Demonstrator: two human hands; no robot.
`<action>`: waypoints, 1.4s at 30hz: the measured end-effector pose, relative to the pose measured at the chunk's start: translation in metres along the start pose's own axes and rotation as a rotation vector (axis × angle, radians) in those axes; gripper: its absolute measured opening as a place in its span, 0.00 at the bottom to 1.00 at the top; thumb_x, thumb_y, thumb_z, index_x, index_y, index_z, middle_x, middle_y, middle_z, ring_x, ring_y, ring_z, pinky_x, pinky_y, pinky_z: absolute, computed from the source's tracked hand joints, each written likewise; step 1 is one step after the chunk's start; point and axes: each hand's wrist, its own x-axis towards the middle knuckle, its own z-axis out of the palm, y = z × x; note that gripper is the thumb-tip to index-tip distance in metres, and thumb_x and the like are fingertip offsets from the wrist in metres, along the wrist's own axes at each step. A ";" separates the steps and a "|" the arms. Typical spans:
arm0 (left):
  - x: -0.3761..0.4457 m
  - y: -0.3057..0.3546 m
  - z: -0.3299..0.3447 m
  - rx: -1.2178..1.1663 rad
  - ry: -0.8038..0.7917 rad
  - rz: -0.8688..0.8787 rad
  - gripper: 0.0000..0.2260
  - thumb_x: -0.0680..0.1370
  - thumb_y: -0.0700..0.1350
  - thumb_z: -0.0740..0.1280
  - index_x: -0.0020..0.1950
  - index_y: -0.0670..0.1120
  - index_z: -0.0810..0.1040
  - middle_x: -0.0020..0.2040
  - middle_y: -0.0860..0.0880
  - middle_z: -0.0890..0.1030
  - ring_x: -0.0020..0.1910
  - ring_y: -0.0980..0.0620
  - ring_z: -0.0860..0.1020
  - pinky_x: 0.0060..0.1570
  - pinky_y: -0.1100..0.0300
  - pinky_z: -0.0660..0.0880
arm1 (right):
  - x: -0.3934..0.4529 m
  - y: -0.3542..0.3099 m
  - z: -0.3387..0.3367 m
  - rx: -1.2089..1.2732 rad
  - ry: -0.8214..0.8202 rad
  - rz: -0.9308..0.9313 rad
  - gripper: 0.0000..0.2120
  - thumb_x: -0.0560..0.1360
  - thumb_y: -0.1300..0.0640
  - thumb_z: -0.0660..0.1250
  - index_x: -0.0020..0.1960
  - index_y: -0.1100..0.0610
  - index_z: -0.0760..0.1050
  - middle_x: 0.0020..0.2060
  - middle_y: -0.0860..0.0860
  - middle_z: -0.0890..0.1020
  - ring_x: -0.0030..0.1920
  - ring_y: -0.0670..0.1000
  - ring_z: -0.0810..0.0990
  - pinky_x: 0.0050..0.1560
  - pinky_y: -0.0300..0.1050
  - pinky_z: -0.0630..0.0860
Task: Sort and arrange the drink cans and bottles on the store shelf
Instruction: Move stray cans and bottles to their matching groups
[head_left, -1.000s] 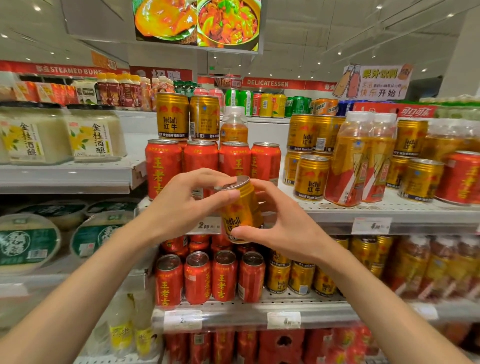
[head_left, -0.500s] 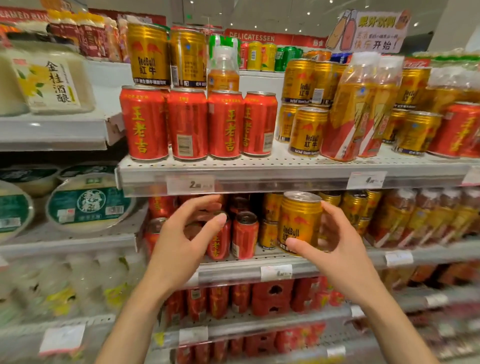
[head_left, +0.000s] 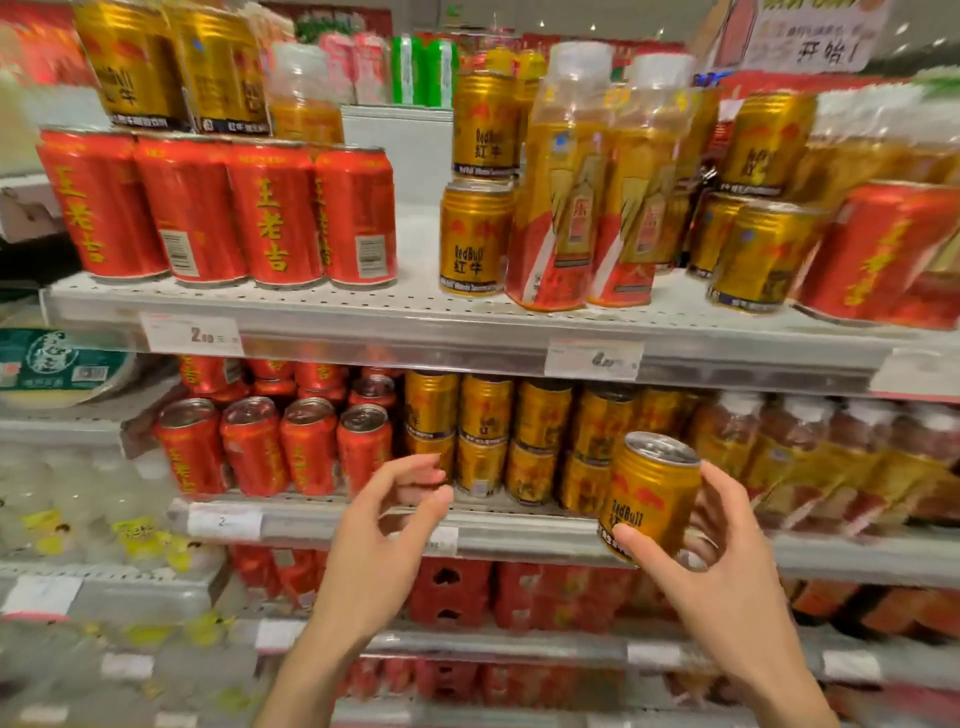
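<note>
Right hand (head_left: 727, 566) grips a short gold metal Red Bull can (head_left: 652, 493), thumb on the lower front, fingers curled behind; can upright, slightly tilted, held in front of the middle grey perforated metal shelf (head_left: 519, 535). Left hand (head_left: 384, 525) holds nothing, fingers loosely curled, near the shelf edge, just below a row of tall red herbal-tea cans (head_left: 270, 447). Behind the held can: stacked gold cans (head_left: 514, 436), two tiers. Upper shelf (head_left: 415, 306), L to R: four red cans (head_left: 228, 213) w/ gold cans on top, stacked gold cans (head_left: 475, 236), two clear plastic bottles of amber drink (head_left: 597, 197), more gold and red cans. Image blurred at the edges.
</note>
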 end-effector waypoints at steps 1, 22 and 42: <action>-0.001 0.006 0.013 0.007 0.008 0.008 0.13 0.74 0.54 0.72 0.58 0.57 0.81 0.52 0.57 0.84 0.53 0.56 0.82 0.57 0.45 0.79 | 0.004 0.003 -0.013 0.000 -0.011 0.003 0.41 0.59 0.43 0.78 0.67 0.35 0.61 0.56 0.30 0.71 0.53 0.25 0.73 0.53 0.31 0.70; 0.084 0.136 0.056 0.215 0.114 0.498 0.18 0.77 0.53 0.71 0.65 0.55 0.76 0.57 0.55 0.80 0.50 0.62 0.80 0.45 0.72 0.76 | 0.071 -0.076 -0.068 -0.060 0.020 -0.315 0.38 0.65 0.41 0.79 0.67 0.32 0.61 0.58 0.30 0.75 0.57 0.31 0.76 0.57 0.36 0.73; 0.150 0.208 0.059 0.557 0.069 0.547 0.35 0.72 0.63 0.73 0.73 0.49 0.68 0.59 0.55 0.77 0.54 0.56 0.75 0.44 0.69 0.68 | 0.119 -0.104 -0.062 -0.220 -0.041 -0.405 0.42 0.69 0.44 0.78 0.76 0.43 0.59 0.59 0.32 0.70 0.63 0.39 0.68 0.62 0.37 0.65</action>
